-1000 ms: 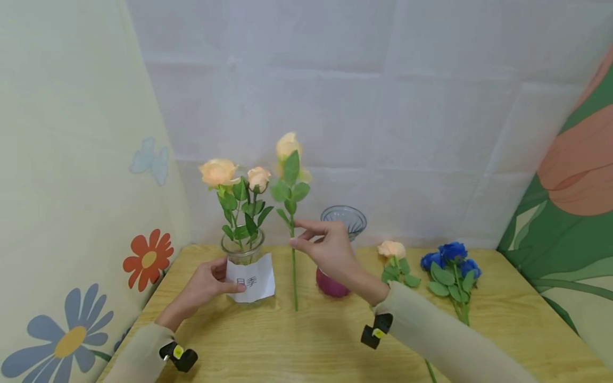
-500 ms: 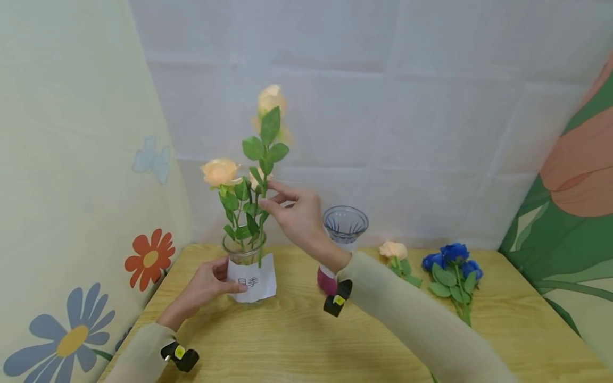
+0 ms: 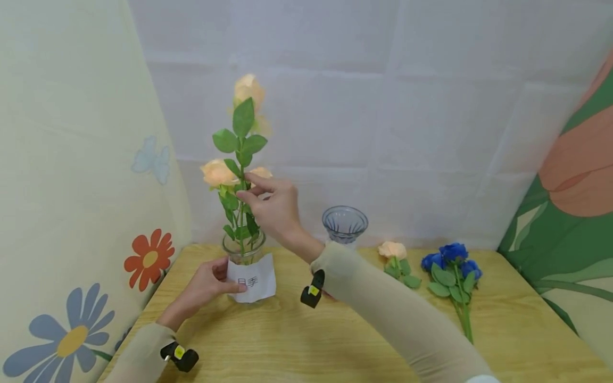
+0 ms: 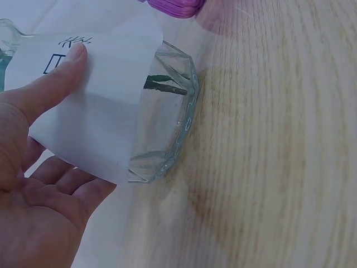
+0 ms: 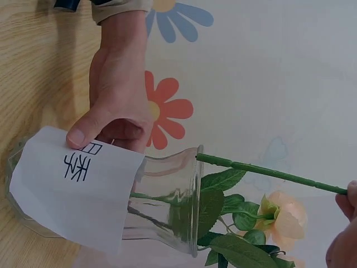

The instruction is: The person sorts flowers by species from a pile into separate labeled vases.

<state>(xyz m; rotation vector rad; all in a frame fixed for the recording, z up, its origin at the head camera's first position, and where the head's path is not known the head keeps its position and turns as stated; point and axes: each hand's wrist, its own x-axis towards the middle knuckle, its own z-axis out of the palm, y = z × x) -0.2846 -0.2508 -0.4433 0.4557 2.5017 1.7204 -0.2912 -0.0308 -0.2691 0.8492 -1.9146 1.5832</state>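
In the head view my left hand (image 3: pixel 206 287) grips a clear glass vase (image 5: pixel 162 215) low on its left side. The thumb presses on a white paper label (image 3: pixel 264 279) with handwritten characters. Two peach roses (image 3: pixel 219 173) with green leaves stand in that vase. My right hand (image 3: pixel 275 207) pinches the stem of another peach rose (image 3: pixel 249 91) between thumb and fingers, upright above the vase. In the right wrist view the cut end of this rose's green stem (image 5: pixel 268 172) is right at the vase's rim. The left wrist view shows stem ends inside the glass near its base.
To the right stands a second glass vase (image 3: pixel 345 221), its lower part mostly behind my right sleeve. Its purple base (image 4: pixel 177 6) shows in the left wrist view. A peach rose (image 3: pixel 392 251) and several blue roses (image 3: pixel 452 254) lie on the wooden table (image 3: pixel 239 346).
My right hand has lifted the peach rose and carried it left, from beside the labelled vase to above its mouth. My left hand has stayed in place on the vase.
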